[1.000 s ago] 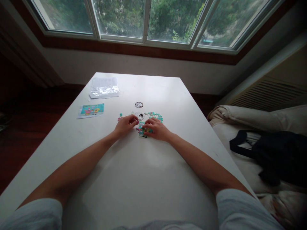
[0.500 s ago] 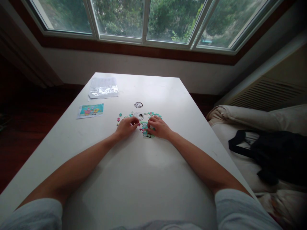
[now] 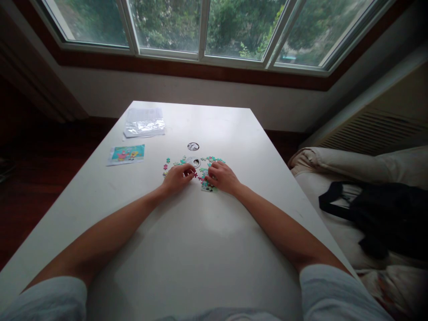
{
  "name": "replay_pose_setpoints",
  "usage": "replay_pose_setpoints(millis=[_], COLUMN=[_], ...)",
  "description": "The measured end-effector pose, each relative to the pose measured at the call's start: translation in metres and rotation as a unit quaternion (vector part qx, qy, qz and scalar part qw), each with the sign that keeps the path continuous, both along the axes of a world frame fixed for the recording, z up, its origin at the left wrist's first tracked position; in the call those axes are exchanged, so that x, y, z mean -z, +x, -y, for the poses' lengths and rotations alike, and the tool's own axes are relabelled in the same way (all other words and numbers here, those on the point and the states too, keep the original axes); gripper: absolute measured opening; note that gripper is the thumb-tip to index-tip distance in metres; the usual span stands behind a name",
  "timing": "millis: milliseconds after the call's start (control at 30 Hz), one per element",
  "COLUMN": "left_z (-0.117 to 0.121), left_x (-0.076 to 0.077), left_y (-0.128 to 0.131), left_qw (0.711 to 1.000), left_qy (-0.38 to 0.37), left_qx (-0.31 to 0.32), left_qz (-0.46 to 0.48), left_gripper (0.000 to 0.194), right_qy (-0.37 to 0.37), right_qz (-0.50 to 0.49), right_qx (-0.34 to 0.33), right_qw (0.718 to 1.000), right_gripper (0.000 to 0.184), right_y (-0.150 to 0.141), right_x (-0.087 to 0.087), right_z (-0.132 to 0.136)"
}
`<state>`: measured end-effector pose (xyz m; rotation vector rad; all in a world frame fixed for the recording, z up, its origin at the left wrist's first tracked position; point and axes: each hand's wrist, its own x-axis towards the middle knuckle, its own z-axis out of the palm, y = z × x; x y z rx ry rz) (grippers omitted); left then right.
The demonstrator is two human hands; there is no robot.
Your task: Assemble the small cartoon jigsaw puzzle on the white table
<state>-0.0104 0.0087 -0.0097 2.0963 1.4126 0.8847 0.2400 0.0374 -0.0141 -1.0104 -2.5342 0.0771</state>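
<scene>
Puzzle (image 3: 206, 188), partly joined, lies flat on a white table (image 3: 200, 245) near the middle of the view, its right part covered by a person's right hand (image 3: 223, 177). The fingers of that hand are bent and bunched over the joined section — whether they grip it or only press on it, one cannot tell. The left hand (image 3: 179, 176), curled just beside the puzzle's left edge, holds a small pink piece (image 3: 195, 175) at the tips of thumb and finger. Loose green pieces (image 3: 214, 158) curve around behind the right hand, while pink and green ones (image 3: 165, 166) are scattered to the left of and behind the left hand. Between the two groups, beyond the hands, sits a pale ring (image 3: 193, 162) with a dark opening; a dark-rimmed disc (image 3: 193, 146) shows farther back, apart from it. To the left lie a picture card (image 3: 129, 154) of cartoon figures and, beyond it, a clear sleeve (image 3: 145, 123) with papers. Dark cloth (image 3: 394, 214) rests on a cream couch (image 3: 310, 178) at right — trees show through the window (image 3: 234, 35).
</scene>
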Motion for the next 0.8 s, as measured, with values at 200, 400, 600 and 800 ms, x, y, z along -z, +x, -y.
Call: replay_pose_setpoints(millis=[200,400,600,800], left_z=[0.0,0.0027,0.0024,0.0038], left_x=[0.001,-0.0013,-0.0012,-0.0015], left_y=[0.0024,0.0052,0.0056,0.0083], left_qw=[1.0,1.0,0.999,0.997], left_qy=[-0.015,-0.017,-0.02,-0.034], left_qx=[0.004,0.003,0.007,0.012], left_qz=[0.023,0.024,0.041,0.067], left_gripper=[0.014,0.014,0.017,0.018], right_qy=[-0.003,0.005,0.006,-0.036], right_qz=[0.005,-0.014,-0.052,-0.141], right_qx=[0.026,0.018,0.005,-0.035], right_qw=[1.0,1.0,0.999,0.989], right_gripper=[0.023,0.021,0.022,0.023], right_y=[-0.0024,-0.0024,-0.0011,-0.007], right_x=[0.001,0.0048,0.0044,0.0015], right_z=[0.0011,-0.0011,-0.0008,0.0039])
